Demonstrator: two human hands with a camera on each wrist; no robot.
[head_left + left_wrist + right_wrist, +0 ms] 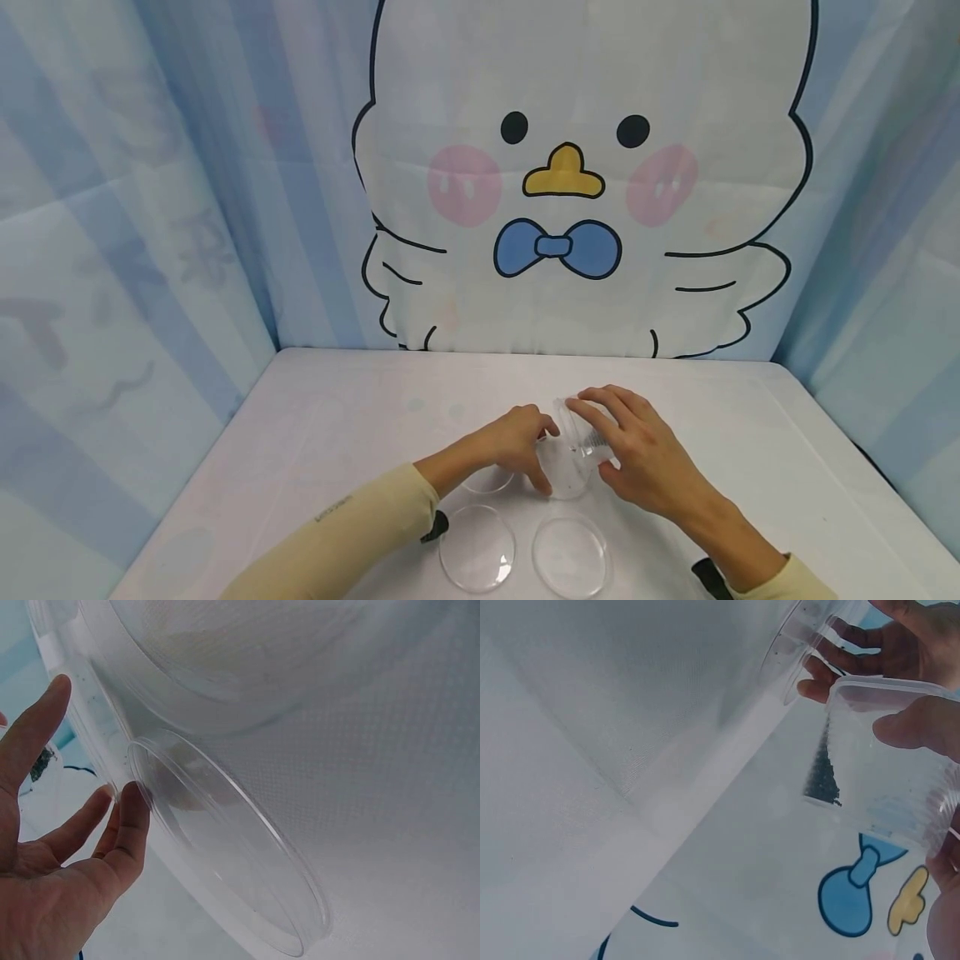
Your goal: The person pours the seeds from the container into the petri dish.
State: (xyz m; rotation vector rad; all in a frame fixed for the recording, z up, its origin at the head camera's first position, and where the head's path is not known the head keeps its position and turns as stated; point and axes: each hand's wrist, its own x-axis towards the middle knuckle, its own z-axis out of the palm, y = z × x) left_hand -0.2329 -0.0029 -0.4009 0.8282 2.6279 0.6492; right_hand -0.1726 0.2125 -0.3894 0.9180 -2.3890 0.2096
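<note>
On the left, a cream sleeve (352, 529) runs up to the left hand (513, 446), which lies low over the white table (300, 433). Its fingers curl loosely and their tips touch a clear dish (564, 471) standing between the two hands; a firm grip cannot be told from the head view. In the left wrist view the left hand's fingers (131, 825) are fairly straight and spread, their tips against the rim of another clear dish (232, 855) lying flat on the table.

Partly under the left wrist lies a dish (487, 481). Nearer the person, two more lie flat side by side, just apart: one (477, 548) on the left and one (570, 557) on the right.

In the middle, a clear cup (583, 437) is tipped on its side above the dish between the hands. The right wrist view shows a dark heap of small grains (823, 776) gathered low inside the cup (889, 757).

To the right, the right hand (637, 454) holds the cup, fingers curled over its top and thumb below.

Behind the table hangs a cloth with a cartoon duck (570, 175) wearing a blue bow.
</note>
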